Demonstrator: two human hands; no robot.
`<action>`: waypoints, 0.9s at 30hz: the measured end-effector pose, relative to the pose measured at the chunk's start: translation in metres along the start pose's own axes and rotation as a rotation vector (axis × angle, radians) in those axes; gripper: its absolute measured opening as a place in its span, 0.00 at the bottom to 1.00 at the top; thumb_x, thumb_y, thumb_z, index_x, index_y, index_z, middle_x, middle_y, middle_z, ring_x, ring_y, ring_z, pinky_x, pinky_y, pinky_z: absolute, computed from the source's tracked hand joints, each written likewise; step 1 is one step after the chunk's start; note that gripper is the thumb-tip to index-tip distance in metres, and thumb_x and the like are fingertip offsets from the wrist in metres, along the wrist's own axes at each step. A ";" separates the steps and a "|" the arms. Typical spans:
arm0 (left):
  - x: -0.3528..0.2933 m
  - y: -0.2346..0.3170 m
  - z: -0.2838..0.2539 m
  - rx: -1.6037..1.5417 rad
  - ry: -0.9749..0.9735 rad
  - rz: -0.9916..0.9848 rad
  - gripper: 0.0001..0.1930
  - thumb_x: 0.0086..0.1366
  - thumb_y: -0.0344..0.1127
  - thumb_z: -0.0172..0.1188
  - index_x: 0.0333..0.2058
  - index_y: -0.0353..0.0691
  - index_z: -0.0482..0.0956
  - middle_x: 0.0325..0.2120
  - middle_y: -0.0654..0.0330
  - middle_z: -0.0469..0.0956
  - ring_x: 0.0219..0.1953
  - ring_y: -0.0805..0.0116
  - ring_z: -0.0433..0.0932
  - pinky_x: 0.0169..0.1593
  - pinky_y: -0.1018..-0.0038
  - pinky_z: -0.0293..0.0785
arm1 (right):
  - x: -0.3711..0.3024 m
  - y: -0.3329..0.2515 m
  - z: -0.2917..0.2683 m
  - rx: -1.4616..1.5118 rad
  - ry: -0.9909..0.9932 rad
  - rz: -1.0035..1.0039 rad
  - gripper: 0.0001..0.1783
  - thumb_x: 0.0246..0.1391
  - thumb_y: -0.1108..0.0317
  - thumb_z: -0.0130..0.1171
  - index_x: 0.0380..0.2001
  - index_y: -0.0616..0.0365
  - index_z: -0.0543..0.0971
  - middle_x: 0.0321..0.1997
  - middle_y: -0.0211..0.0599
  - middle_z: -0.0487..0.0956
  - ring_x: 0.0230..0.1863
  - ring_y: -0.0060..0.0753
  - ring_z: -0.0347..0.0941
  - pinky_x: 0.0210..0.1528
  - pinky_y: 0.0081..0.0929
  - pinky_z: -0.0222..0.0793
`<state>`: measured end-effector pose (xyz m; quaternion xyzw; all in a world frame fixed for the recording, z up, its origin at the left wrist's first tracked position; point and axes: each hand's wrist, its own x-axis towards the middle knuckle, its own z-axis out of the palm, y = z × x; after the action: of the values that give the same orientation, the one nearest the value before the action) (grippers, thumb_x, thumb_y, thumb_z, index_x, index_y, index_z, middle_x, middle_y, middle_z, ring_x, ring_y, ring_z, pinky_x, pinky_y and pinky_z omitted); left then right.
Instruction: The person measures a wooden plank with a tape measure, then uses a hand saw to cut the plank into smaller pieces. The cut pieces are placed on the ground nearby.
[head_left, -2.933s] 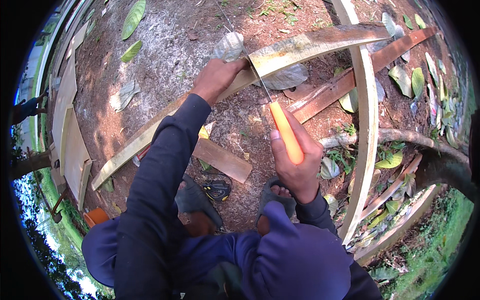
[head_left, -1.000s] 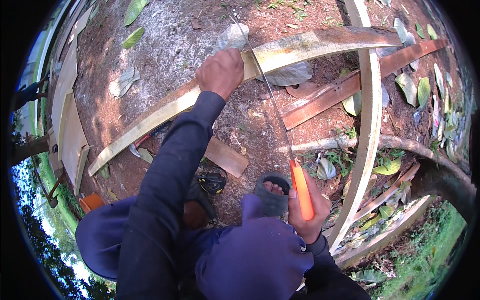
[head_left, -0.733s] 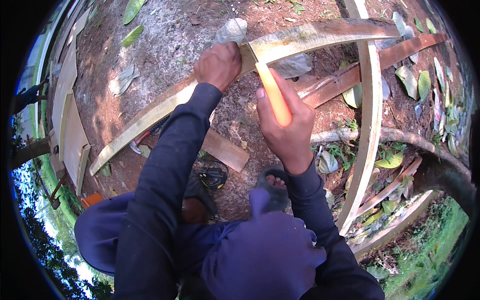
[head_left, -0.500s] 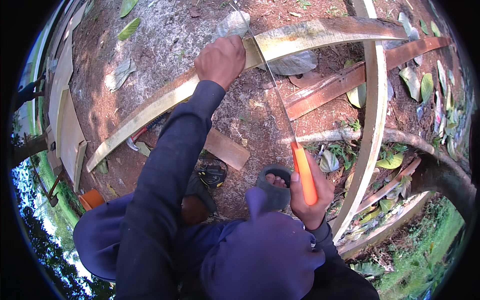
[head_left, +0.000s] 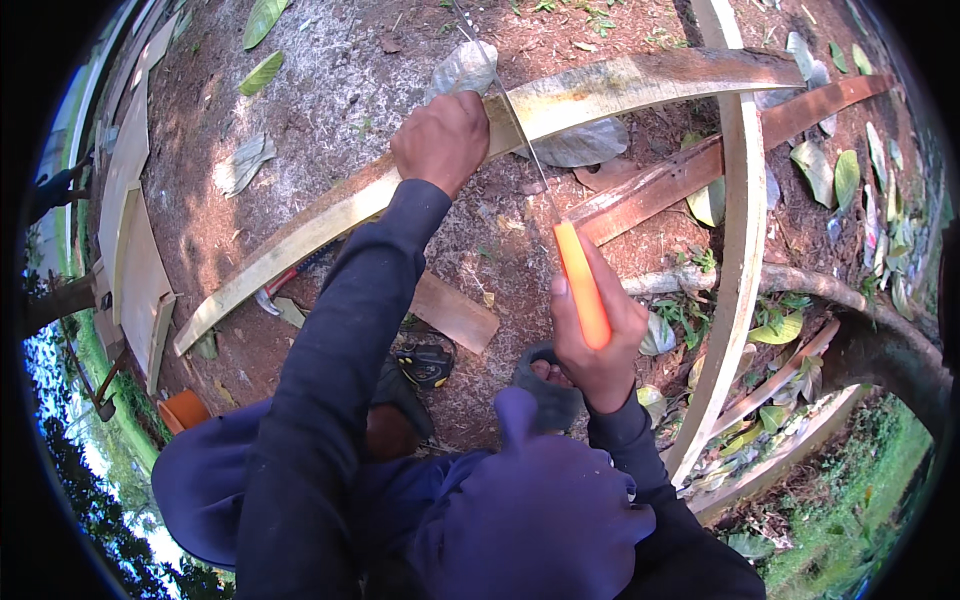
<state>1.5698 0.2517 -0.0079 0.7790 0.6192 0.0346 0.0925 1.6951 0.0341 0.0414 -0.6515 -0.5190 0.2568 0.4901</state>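
Note:
A long pale wooden plank (head_left: 655,82) lies across the view, its right part resting over another board. My left hand (head_left: 441,143) is closed around the plank near its middle. Just right of that hand, the thin blade of a handsaw (head_left: 583,285) crosses the plank. My right hand (head_left: 603,340) is wrapped round the saw's orange handle, nearer to me than the plank. How deep the blade sits in the wood cannot be made out.
A pale upright-running board (head_left: 742,200) and a reddish plank (head_left: 650,200) lie at the right, beside a thick branch (head_left: 815,284). A hammer (head_left: 268,298), a short board (head_left: 452,312) and a black-yellow tape measure (head_left: 424,366) are on the ground near my feet. Dry leaves are scattered around.
My right hand has pushed the saw forward, away from me and slightly left, so its handle is closer to the plank. My left hand stays on the plank.

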 end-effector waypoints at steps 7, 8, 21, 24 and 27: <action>0.000 -0.007 0.000 0.012 0.050 0.006 0.15 0.71 0.42 0.47 0.32 0.41 0.79 0.29 0.43 0.83 0.34 0.36 0.83 0.37 0.45 0.79 | -0.032 -0.005 -0.029 0.039 -0.068 0.092 0.26 0.60 0.75 0.60 0.61 0.70 0.74 0.45 0.52 0.86 0.35 0.36 0.87 0.37 0.30 0.81; -0.003 -0.010 -0.002 0.044 0.015 0.038 0.14 0.71 0.42 0.46 0.34 0.41 0.78 0.30 0.42 0.82 0.36 0.35 0.82 0.38 0.42 0.78 | -0.056 -0.004 -0.044 0.001 -0.079 -0.015 0.26 0.60 0.76 0.59 0.61 0.72 0.73 0.52 0.54 0.84 0.38 0.36 0.87 0.39 0.29 0.82; 0.001 -0.011 0.009 0.084 0.154 0.107 0.16 0.70 0.44 0.50 0.29 0.41 0.79 0.23 0.48 0.81 0.26 0.43 0.83 0.28 0.49 0.78 | -0.032 -0.006 -0.035 0.066 -0.074 0.078 0.23 0.58 0.76 0.61 0.57 0.72 0.77 0.49 0.57 0.84 0.36 0.44 0.87 0.39 0.30 0.82; -0.012 -0.014 0.014 0.136 0.165 0.138 0.16 0.70 0.44 0.50 0.29 0.42 0.79 0.23 0.48 0.81 0.26 0.43 0.83 0.28 0.49 0.78 | -0.053 -0.007 -0.041 0.020 -0.058 0.003 0.24 0.58 0.76 0.61 0.58 0.74 0.76 0.51 0.57 0.84 0.38 0.43 0.87 0.40 0.30 0.83; -0.001 -0.007 0.009 0.101 0.181 0.115 0.16 0.70 0.44 0.50 0.29 0.42 0.79 0.25 0.47 0.82 0.28 0.42 0.83 0.31 0.48 0.79 | 0.035 -0.002 0.018 0.108 0.068 -0.056 0.24 0.57 0.74 0.64 0.58 0.66 0.77 0.43 0.54 0.85 0.33 0.42 0.86 0.35 0.32 0.79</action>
<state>1.5643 0.2510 -0.0180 0.8106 0.5803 0.0785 -0.0053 1.6905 0.0735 0.0426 -0.6177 -0.5053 0.2484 0.5490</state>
